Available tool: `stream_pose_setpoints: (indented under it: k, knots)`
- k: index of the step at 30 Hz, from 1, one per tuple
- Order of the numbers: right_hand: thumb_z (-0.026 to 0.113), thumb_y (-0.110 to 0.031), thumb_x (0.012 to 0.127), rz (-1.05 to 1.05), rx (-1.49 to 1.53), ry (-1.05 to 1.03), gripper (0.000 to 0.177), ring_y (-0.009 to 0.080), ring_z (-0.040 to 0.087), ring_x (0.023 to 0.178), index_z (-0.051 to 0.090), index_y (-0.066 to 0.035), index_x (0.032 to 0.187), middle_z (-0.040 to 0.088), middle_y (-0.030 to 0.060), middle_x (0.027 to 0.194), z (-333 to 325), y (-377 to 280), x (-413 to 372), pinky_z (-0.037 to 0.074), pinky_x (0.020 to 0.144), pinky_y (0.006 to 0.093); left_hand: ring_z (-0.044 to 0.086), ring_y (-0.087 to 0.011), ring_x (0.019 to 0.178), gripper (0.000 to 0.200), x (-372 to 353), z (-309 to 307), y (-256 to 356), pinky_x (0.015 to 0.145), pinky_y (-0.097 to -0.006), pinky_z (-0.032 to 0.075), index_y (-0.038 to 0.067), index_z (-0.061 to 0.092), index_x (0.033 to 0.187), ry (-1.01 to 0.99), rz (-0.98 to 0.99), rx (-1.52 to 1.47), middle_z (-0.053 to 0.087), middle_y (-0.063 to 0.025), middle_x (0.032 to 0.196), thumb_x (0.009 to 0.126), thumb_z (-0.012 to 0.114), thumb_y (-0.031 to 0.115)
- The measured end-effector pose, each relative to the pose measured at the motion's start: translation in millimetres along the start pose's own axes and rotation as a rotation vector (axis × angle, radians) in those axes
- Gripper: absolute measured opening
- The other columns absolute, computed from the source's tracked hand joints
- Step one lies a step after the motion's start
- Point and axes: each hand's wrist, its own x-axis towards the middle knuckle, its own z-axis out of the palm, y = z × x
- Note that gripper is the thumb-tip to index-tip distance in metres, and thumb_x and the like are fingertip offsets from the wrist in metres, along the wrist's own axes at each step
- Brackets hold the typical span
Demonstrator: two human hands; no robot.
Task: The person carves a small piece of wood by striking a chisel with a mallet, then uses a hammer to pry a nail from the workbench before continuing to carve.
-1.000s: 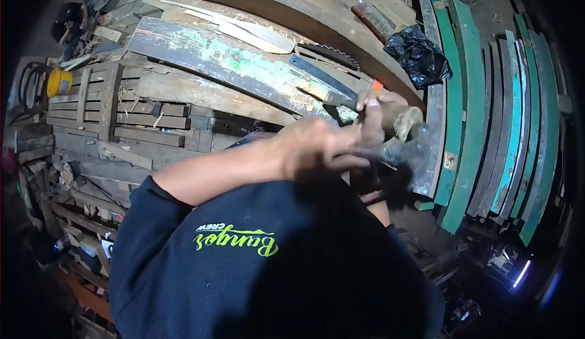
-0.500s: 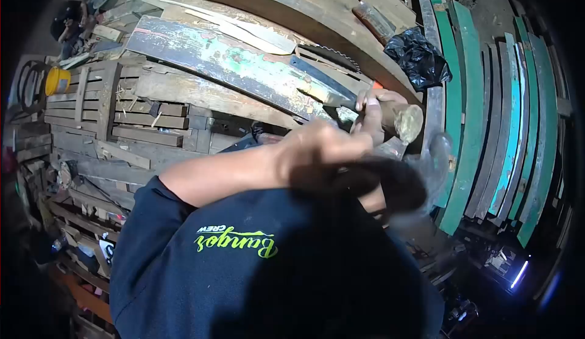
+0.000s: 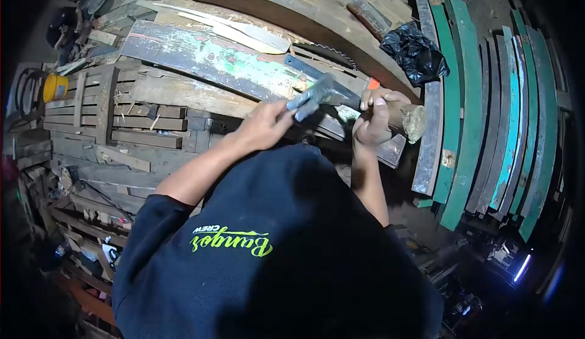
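**A:** Hand status?

**B:** Left hand point(image 3: 263, 125) is clenched on the shaft of a grey metal hammer point(image 3: 312, 98) at centre frame. The hammer head is motion-blurred. It sits just left of the right hand, well clear of the chisel's butt end.

**A:** Right?

**B:** Right hand point(image 3: 373, 122) is wrapped tight round a wooden-handled steel chisel point(image 3: 409, 118), right of centre. The frayed butt sticks out to the right of the fist, and the dark flat blade runs up-left from it.

**A:** Blade on what?

**B:** It lies along a long weathered wooden plank with flaking green and white paint point(image 3: 201, 55), which runs from upper left down to centre-right. The hammer overlaps the blade in view, so I can't tell if they touch or if the edge is biting in.

**A:** Anything else at the fist?

**B:** There's a small orange tip point(image 3: 373, 83) just above the knuckles. It's too small to identify.

**A:** Surroundings?

**B:**
- A toothed saw blade point(image 3: 332, 52) lies just above the chisel blade.
- A crumpled black plastic bag point(image 3: 414, 52) is at upper right.
- A stack of curved green-painted boards point(image 3: 466, 95) runs down the right side.
- Slatted bare-wood pallets point(image 3: 122, 113) are at left.
- A yellow tub point(image 3: 55, 87) sits at the far left edge.
- The person's dark blue shirt with lime lettering point(image 3: 231, 241) fills the bottom of the frame.
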Motion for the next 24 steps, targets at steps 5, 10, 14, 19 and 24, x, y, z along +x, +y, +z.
stream_pose_setpoints:
  k: [5,10,14,19,24]
  knots:
    - [0.054,-0.002,0.084,-0.02,0.076,-0.035,0.021,0.0144,0.045,0.06,0.045,-0.008,0.101,0.048,0.0072,0.075,-5,2,9,0.043,0.058,0.029,0.064,-0.0454,0.087,0.043,2,2,-32,0.079,-0.05,0.049,-0.002,0.064,0.101,-0.017,-0.099,0.143,0.066,-0.0279,0.088,0.098,0.054,0.04]
    - [0.058,-0.005,0.084,0.024,0.196,0.061,0.019,0.0146,0.045,0.059,0.046,-0.009,0.098,0.046,0.0044,0.071,-30,9,23,0.043,0.057,0.0293,0.063,-0.0464,0.092,0.043,1,10,-43,0.083,-0.0519,0.049,-0.001,0.063,0.106,-0.02,-0.001,0.147,0.066,-0.0298,0.094,0.097,0.055,0.04]
    - [0.059,-0.015,0.084,0.254,0.443,0.247,0.012,0.0141,0.045,0.062,0.047,-0.014,0.088,0.045,0.0006,0.07,-84,24,33,0.041,0.065,0.0317,0.063,-0.0466,0.091,0.041,5,6,-47,0.083,-0.0511,0.049,-0.002,0.063,0.104,-0.09,-0.063,0.162,0.065,-0.0294,0.092,0.097,0.056,0.037]
    - [0.059,-0.018,0.084,0.202,0.374,0.231,0.01,0.0134,0.045,0.061,0.05,-0.014,0.085,0.046,0.0005,0.07,-84,22,24,0.039,0.066,0.0306,0.063,-0.0463,0.089,0.035,6,3,-45,0.081,-0.0489,0.049,-0.003,0.062,0.101,-0.088,-0.027,0.123,0.065,-0.0297,0.09,0.096,0.057,0.031]
    - [0.06,-0.015,0.082,0.049,0.265,-0.306,0.02,0.0133,0.043,0.06,0.049,-0.011,0.098,0.046,0.0033,0.072,-28,-1,17,0.035,0.062,0.032,0.062,-0.0457,0.093,0.033,6,7,-47,0.083,-0.0489,0.048,-0.003,0.062,0.101,-0.115,-0.076,0.094,0.065,-0.0288,0.092,0.095,0.057,0.029]
